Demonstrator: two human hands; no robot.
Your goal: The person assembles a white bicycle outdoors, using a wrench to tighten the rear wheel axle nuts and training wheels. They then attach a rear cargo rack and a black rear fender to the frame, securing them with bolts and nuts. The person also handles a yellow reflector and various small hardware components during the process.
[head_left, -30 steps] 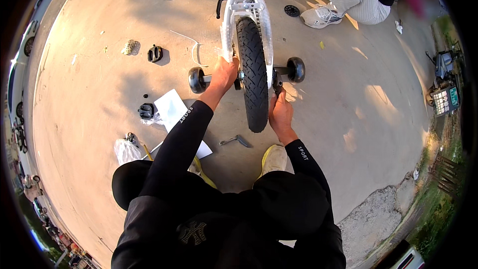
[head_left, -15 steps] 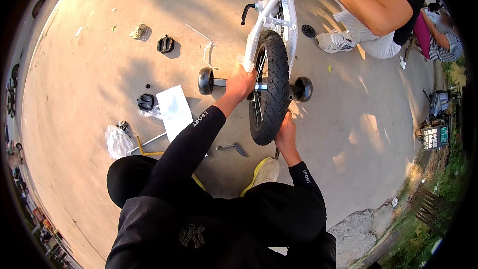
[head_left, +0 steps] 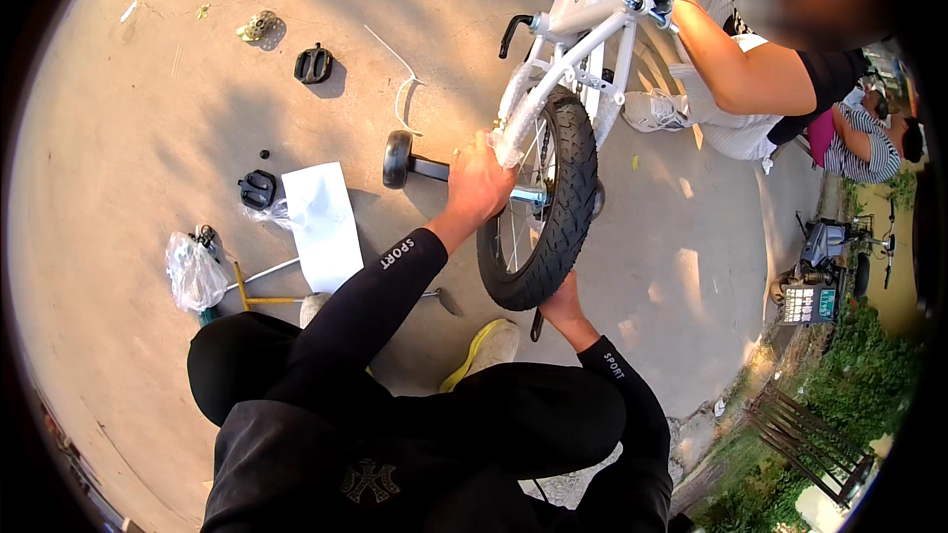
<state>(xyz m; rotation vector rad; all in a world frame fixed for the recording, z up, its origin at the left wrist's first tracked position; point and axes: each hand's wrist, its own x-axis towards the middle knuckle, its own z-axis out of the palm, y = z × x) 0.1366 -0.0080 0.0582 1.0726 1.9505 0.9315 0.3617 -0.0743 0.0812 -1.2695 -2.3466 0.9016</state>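
Observation:
A white children's bicycle [head_left: 578, 20] stands tilted before me, its black knobbly tyre [head_left: 573, 178] nearest. My left hand [head_left: 481, 181] is closed round the lower end of the white frame, beside the wheel's axle. A black training wheel [head_left: 397, 159] sticks out on a metal arm to the left; the one on the right is mostly hidden behind the tyre. Low on the tyre's right side is my right hand [head_left: 565, 304], its fingers partly hidden by the rubber. From it pokes the dark end of a flat tool, apparently a wrench [head_left: 536, 326].
Two black pedals [head_left: 314, 64] [head_left: 258, 189], a white sheet [head_left: 324, 227], a plastic bag [head_left: 195, 271] and a yellow-handled tool [head_left: 267, 299] lie on the concrete to the left. Another person's arm [head_left: 736, 64] reaches to the bicycle from the right. A parked vehicle [head_left: 825, 247] stands farther right.
The bicycle has tipped over, its top now leaning right and nearer, and the right training wheel has slipped behind the tyre. Both hands keep their places on it. The view has shifted right.

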